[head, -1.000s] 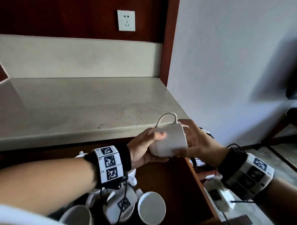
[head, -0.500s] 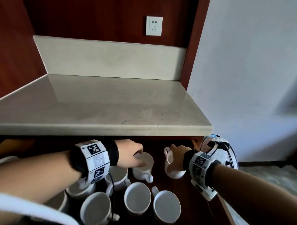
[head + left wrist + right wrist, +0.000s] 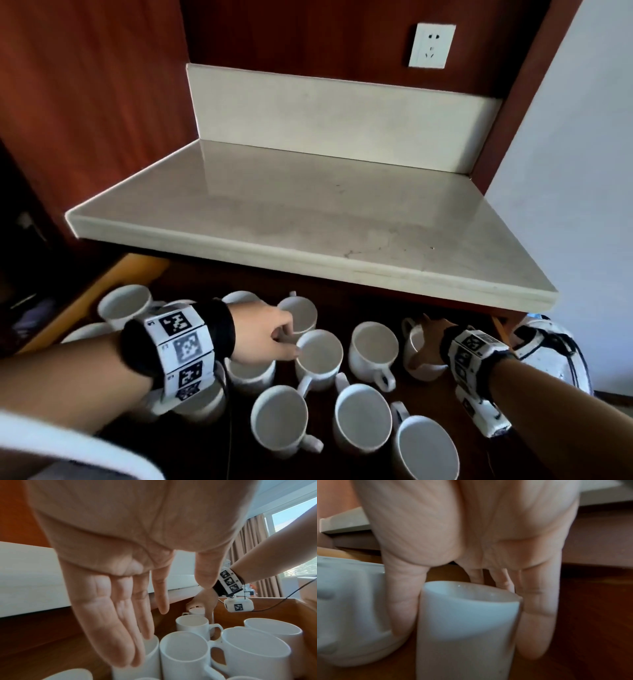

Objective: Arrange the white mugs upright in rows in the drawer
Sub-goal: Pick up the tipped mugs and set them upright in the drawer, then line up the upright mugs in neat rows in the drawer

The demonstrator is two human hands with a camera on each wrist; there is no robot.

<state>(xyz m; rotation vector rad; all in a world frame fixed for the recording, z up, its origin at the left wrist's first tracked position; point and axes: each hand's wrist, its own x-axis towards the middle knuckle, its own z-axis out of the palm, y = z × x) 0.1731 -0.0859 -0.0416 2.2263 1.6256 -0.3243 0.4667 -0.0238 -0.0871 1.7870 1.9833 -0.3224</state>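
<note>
Several white mugs stand upright in the open wooden drawer point(image 3: 442, 414) under the countertop. My right hand point(image 3: 424, 337) grips the back-right mug point(image 3: 412, 346). In the right wrist view its thumb is on one side of this mug point(image 3: 467, 622) and its fingers on the other, and the mug stands on the drawer floor. My left hand point(image 3: 289, 342) hovers over the middle mugs with its fingers straight. The fingertips point(image 3: 130, 655) touch the rim of one mug point(image 3: 150, 660), and the thumb is apart from it. A second mug point(image 3: 320, 354) stands just to the right of that hand.
The beige countertop point(image 3: 308, 212) overhangs the drawer's back. The drawer's left wall point(image 3: 96, 291) is lighter wood. A white device with black cables point(image 3: 548, 346) lies beyond the right side. A wall socket point(image 3: 432, 46) is high on the back panel. Bare drawer floor shows at the back middle.
A second ago both hands held one mug in the air. The right hand has brought it down into the drawer's back right. The left hand let go and moved to the middle mugs.
</note>
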